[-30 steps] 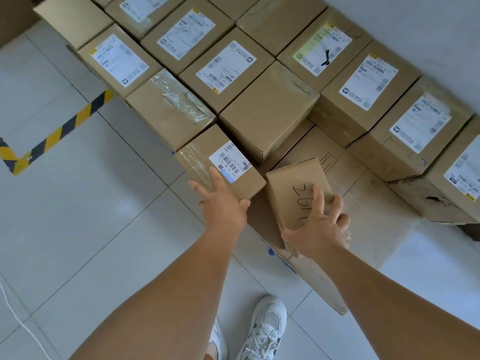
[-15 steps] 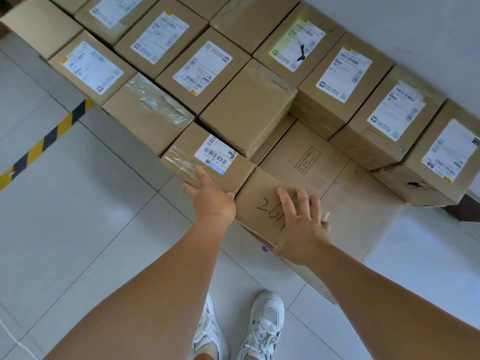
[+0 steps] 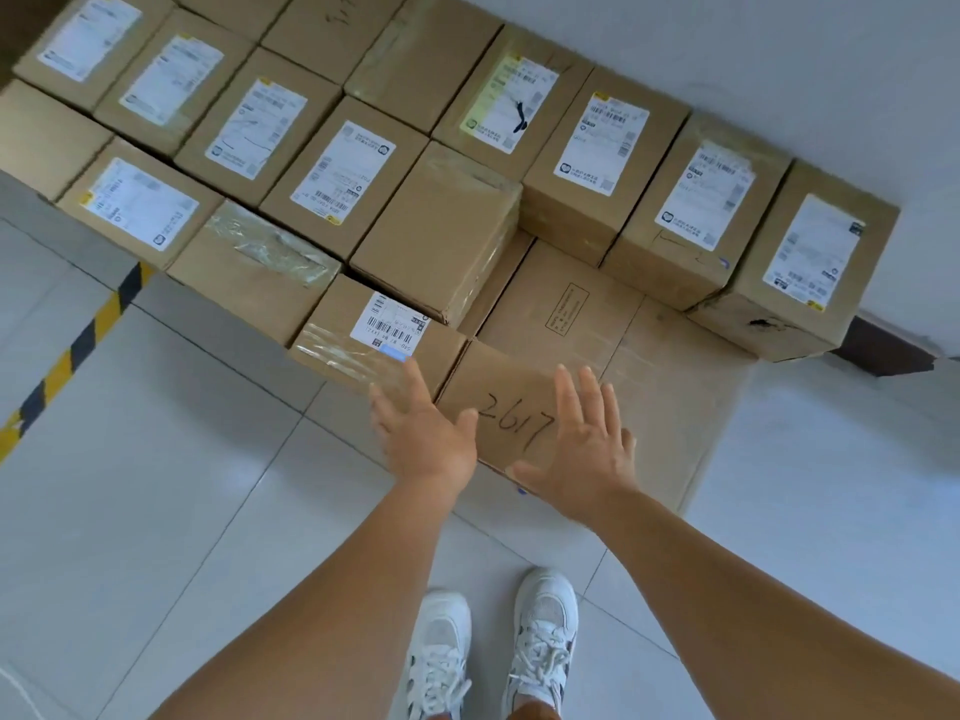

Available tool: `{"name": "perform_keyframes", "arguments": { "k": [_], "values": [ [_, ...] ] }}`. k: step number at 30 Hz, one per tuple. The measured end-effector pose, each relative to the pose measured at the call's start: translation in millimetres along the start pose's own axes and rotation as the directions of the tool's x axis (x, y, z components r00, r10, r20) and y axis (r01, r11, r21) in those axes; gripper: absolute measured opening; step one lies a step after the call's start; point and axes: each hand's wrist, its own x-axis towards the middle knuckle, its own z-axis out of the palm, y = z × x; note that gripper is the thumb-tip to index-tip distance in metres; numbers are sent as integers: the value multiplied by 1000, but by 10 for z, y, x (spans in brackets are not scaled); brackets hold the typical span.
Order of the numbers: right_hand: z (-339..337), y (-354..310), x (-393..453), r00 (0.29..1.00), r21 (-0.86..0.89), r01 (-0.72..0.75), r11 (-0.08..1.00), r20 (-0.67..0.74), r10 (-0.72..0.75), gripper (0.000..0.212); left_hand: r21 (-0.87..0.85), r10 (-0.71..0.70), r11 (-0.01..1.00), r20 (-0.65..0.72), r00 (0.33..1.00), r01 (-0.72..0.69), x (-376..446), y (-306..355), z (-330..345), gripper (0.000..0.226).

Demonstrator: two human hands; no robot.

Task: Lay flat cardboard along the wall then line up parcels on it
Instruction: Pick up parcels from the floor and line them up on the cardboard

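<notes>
A small brown parcel marked 2617 (image 3: 506, 402) lies flat on the flat cardboard sheet (image 3: 670, 366), right of a barcode-labelled parcel (image 3: 376, 335). My left hand (image 3: 423, 433) hovers with straight fingers over the seam between these two parcels. My right hand (image 3: 584, 444) is spread open at the 2617 parcel's right edge, holding nothing. Several labelled parcels (image 3: 602, 148) stand in rows along the white wall (image 3: 753, 54).
White tiled floor (image 3: 156, 485) spreads to the left, crossed by a yellow-and-black striped tape (image 3: 67, 366). My white shoes (image 3: 493, 641) stand just in front of the sheet. A dark baseboard (image 3: 883, 345) shows at the right past the last parcel.
The 2617 parcel went from tilted in my right hand to lying flat on the sheet. Both hands have released and drawn back slightly with fingers spread.
</notes>
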Motion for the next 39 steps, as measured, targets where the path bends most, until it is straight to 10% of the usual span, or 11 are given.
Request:
{"name": "perform_keyframes", "arguments": {
  "k": [15, 29, 39],
  "values": [
    [-140, 888, -1538, 799, 651, -339, 679, -181, 573, 80, 32, 523, 818, 373, 767, -574, -1561, 585, 515, 75],
    [406, 2644, -3268, 419, 892, -407, 196, -8, 908, 80, 23, 541, 592, 730, 418, -806, -3535, 751, 1978, 73],
    [415, 4217, -4336, 317, 944, -325, 53, 56, 947, 80, 79, 497, 512, 785, 370, -855, -5015, 968, 3074, 75]
  ]
}}
